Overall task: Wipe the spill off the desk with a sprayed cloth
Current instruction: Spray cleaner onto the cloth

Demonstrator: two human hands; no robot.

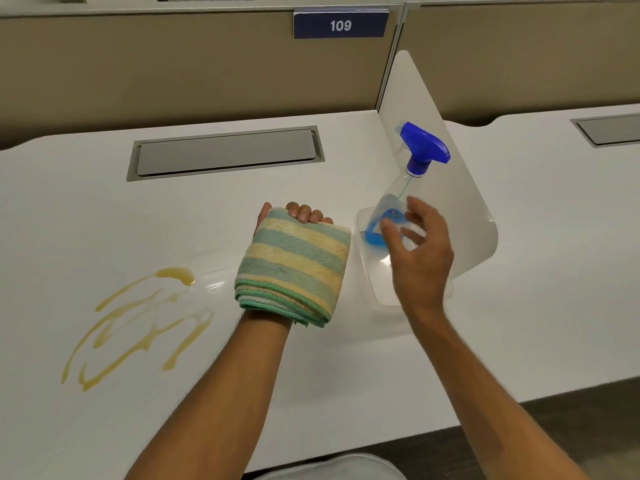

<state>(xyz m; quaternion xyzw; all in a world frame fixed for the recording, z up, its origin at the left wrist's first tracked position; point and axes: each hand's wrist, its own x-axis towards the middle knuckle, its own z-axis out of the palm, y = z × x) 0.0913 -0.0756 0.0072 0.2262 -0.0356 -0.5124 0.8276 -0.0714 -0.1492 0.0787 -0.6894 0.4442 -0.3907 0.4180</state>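
Head view shows us a white desk (346, 358) with a yellow spill (138, 323) smeared across it. We take the folded striped cloth (294, 268) as our landmark: the spill lies on the desk to its left and nearer us. Our left hand (298, 214) is clamped on the cloth, fingertips curling over its far edge, the cloth covering the palm. Just right of the cloth our right hand (419, 251) hovers with fingers spread apart, gripping nothing. Beyond that hand stands a clear spray bottle (398, 202) with blue liquid and a blue trigger head, tilted, inside a clear plastic container (370, 271) right of the cloth.
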